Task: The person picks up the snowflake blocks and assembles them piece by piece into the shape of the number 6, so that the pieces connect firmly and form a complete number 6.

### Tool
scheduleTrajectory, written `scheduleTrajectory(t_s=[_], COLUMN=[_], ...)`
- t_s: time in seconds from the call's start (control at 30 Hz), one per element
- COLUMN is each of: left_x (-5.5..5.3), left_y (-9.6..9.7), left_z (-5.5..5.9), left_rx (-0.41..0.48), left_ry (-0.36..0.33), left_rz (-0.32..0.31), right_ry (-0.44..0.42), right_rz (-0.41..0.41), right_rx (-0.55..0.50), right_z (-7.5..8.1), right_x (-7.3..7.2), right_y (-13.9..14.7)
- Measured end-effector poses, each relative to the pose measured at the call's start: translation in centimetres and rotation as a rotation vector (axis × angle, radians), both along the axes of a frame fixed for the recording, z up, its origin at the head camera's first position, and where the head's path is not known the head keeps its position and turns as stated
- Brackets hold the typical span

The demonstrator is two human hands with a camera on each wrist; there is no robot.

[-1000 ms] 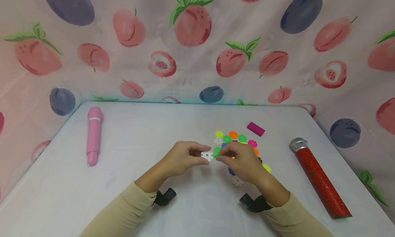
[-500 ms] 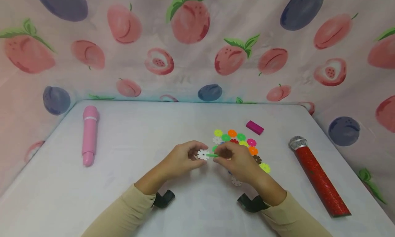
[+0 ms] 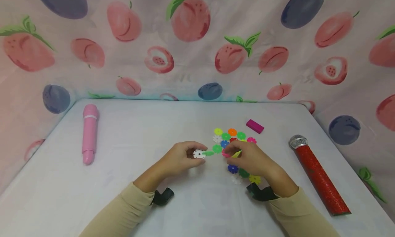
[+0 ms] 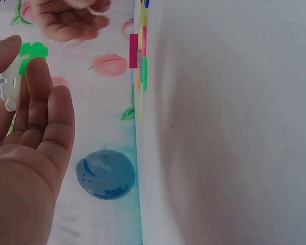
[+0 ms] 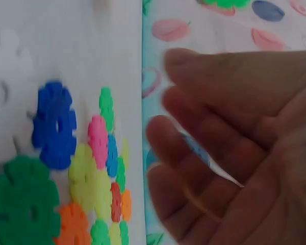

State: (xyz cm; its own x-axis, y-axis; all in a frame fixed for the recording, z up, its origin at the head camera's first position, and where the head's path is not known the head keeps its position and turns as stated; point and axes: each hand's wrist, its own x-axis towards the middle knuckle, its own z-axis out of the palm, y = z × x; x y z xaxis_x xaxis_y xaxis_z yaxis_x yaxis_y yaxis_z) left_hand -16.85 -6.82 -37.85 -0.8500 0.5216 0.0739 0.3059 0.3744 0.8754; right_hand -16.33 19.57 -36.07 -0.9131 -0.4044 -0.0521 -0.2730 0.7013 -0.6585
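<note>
In the head view my left hand (image 3: 177, 158) pinches a white notched plastic disc (image 3: 199, 153) between thumb and fingers. A green disc (image 3: 208, 153) is slotted into it edge-on and sticks out to the right. The left wrist view shows the white disc (image 4: 11, 87) at the fingertips with the green disc (image 4: 34, 53) beyond. My right hand (image 3: 251, 158) hovers over the spread of loose discs, fingers loosely bent and apart from the thumb. Nothing sits between them in the right wrist view. Below this hand lie a blue disc (image 3: 232, 169) and a yellow disc (image 3: 255, 179).
Several coloured discs lie flat on the white table (image 3: 139, 127), partly hidden by the right hand. A magenta block (image 3: 254, 126) lies behind them. A red microphone (image 3: 321, 175) lies at the right, a pink one (image 3: 90, 134) at the left. A fruit-print cloth (image 3: 185, 72) hangs behind.
My right hand has let go of the green disc and moved right, over the loose discs. The green disc stays joined to the white one, which my left hand still holds, slightly further left.
</note>
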Motion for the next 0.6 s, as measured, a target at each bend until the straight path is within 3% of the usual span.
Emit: scheduleTrajectory(t_s=[0.27,0.6], left_x=[0.0,-0.1], left_y=[-0.1,-0.2], left_z=[0.2,0.3], left_rx=[0.001,0.022], left_ry=[-0.031,-0.084], left_rz=[-0.013,-0.026], right_ry=[-0.140,-0.154], right_rz=[-0.008,0.013], right_rx=[0.163,0.219], right_z=[-0.5,-1.3], right_x=[-0.6,-0.8], right_y=[0.5,0.7])
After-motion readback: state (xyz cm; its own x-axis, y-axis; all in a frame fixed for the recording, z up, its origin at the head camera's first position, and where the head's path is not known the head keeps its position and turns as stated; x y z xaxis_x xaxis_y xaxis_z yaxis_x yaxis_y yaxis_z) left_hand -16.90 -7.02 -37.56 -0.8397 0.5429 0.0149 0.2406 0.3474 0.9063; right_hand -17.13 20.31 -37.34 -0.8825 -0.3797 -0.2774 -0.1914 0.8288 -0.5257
